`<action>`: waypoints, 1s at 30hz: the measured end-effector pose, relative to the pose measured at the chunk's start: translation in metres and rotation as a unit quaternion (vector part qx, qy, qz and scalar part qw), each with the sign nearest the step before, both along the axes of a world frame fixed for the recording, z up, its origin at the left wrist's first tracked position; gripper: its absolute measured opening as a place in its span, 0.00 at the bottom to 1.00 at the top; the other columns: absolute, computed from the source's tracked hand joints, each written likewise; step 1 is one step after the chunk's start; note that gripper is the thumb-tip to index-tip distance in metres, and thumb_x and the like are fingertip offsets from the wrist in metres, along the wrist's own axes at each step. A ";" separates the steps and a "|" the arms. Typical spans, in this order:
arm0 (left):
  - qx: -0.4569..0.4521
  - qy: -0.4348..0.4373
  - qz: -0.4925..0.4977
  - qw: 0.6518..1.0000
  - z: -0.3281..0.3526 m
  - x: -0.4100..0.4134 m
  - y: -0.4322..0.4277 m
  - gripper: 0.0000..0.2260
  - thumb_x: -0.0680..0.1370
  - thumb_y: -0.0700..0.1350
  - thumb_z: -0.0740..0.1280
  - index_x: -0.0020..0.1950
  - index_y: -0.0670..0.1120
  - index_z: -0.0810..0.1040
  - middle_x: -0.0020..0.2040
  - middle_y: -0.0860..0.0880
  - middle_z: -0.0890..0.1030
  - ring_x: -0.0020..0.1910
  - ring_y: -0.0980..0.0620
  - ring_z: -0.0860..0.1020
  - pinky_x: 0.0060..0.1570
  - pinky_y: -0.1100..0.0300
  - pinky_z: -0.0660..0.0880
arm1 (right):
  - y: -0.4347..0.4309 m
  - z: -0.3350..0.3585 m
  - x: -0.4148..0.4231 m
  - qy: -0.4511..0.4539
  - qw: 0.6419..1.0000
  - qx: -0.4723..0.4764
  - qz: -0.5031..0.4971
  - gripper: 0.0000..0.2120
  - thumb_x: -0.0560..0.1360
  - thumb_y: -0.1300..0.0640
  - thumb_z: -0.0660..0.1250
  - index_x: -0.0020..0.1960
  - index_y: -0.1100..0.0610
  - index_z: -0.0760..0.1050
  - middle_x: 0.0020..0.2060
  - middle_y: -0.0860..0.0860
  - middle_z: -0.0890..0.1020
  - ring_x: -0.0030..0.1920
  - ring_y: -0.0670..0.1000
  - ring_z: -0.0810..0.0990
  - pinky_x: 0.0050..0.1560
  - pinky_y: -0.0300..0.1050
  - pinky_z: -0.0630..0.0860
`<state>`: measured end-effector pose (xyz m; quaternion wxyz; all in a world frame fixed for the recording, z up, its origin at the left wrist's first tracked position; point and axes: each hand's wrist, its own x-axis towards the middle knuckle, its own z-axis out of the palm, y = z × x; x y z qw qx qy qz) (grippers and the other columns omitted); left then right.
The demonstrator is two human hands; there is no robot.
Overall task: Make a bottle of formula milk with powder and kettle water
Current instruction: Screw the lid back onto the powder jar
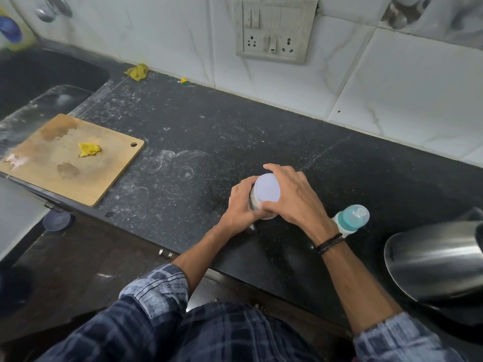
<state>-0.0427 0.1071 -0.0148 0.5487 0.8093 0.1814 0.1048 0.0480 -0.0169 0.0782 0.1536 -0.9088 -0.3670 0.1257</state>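
Looking down at the powder jar point(254, 202), upright near the table's point(209, 126) front edge, and I've got both hands on it. Left hand point(240, 207) grips the body, right hand point(290, 202) curls over the white lid point(268, 188) from above, so I reckon the twist axis runs straight up. The baby bottle point(352, 218) sits just right of my right wrist, with the kettle point(433, 262) further right. The chopping board point(70, 158) is well off to the left, so nothing's in the way.
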 end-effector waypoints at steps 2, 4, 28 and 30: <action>0.005 -0.002 0.001 1.000 -0.001 0.001 0.000 0.36 0.63 0.66 0.72 0.69 0.64 0.64 0.65 0.69 0.66 0.70 0.52 0.62 0.69 0.53 0.64 | 0.002 0.000 -0.003 -0.014 1.000 -0.001 -0.007 0.42 0.71 0.49 0.76 0.79 0.45 0.60 0.70 0.50 0.71 0.68 0.55 0.68 0.55 0.48 0.71; 0.004 0.000 0.000 1.000 -0.003 0.002 0.001 0.36 0.63 0.65 0.72 0.69 0.64 0.64 0.65 0.66 0.68 0.70 0.51 0.62 0.70 0.52 0.64 | 0.004 -0.001 -0.005 -0.026 0.999 -0.006 -0.033 0.42 0.70 0.41 0.77 0.78 0.46 0.61 0.69 0.52 0.72 0.67 0.55 0.69 0.52 0.47 0.69; -0.021 -0.003 -0.022 1.000 0.000 0.003 0.003 0.38 0.63 0.65 0.75 0.68 0.61 0.63 0.66 0.57 0.70 0.66 0.53 0.71 0.65 0.56 0.71 | 0.010 0.017 0.005 0.006 0.995 -0.096 0.040 0.43 0.71 0.54 0.79 0.81 0.51 0.62 0.72 0.49 0.67 0.69 0.56 0.67 0.62 0.52 0.74; -0.034 -0.001 -0.025 0.999 0.000 0.003 0.004 0.38 0.63 0.64 0.76 0.68 0.60 0.63 0.64 0.61 0.69 0.66 0.54 0.72 0.66 0.55 0.73 | 0.011 0.020 0.011 0.019 0.992 -0.105 0.061 0.45 0.71 0.56 0.79 0.81 0.51 0.61 0.72 0.48 0.67 0.69 0.55 0.66 0.64 0.52 0.73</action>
